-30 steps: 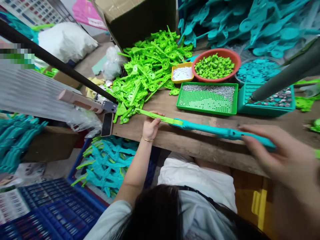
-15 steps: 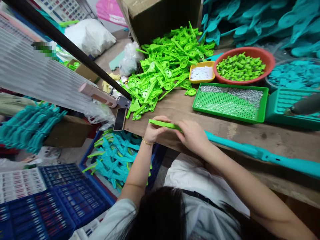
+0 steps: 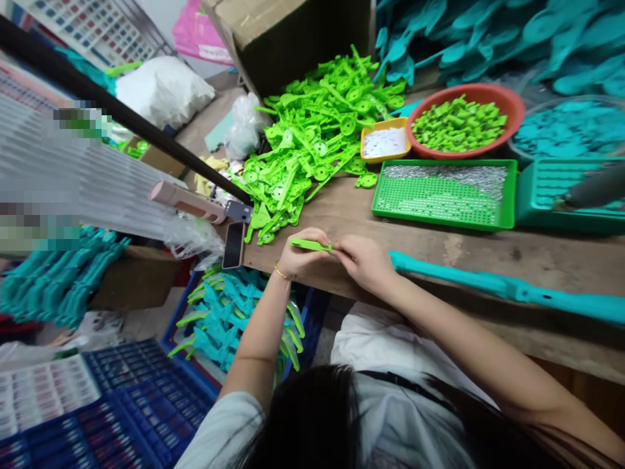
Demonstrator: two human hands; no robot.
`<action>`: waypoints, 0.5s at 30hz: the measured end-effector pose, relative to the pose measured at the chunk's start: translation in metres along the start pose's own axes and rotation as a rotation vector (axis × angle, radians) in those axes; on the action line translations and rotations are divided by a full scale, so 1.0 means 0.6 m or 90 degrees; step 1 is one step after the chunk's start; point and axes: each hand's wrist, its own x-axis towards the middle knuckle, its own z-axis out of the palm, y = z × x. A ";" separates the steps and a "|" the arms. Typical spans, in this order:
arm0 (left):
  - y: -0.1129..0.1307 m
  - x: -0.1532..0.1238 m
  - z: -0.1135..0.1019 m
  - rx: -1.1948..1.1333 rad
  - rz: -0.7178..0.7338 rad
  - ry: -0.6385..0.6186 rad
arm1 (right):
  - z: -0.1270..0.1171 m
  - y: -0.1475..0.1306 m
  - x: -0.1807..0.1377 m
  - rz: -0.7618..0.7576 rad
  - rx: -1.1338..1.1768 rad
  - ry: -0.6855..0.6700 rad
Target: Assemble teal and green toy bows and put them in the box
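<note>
A flat, bright green plastic piece point(image 3: 310, 245) is held just above the front edge of the workbench. My left hand point(image 3: 300, 257) is closed around its left part, thumb below and fingers behind. At its right end my right hand point(image 3: 366, 262) is closed, thumb and fingertips pinched together at the tip. Whether a small part also sits in that pinch is hidden. Beyond my hands lies a heap of similar green plastic pieces point(image 3: 312, 137). A green basket tray point(image 3: 374, 207) with small metal pins point(image 3: 488, 176) stands to the right.
Behind the tray are a yellow dish point(image 3: 364, 156) of white bits and a red bowl point(image 3: 517, 120) of small green parts. A long teal plastic bar point(image 3: 449, 273) runs along the bench edge. A phone point(image 3: 233, 245) lies left; below it, a blue crate point(image 3: 170, 332) holds teal and green pieces.
The green piece has turned so less of it shows to the right. My right hand's fingers have drawn together into a pinch at its end. The view has shifted slightly.
</note>
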 end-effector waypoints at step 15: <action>0.037 -0.043 0.087 0.371 -0.196 -0.089 | -0.303 0.147 -0.341 0.182 -0.566 0.053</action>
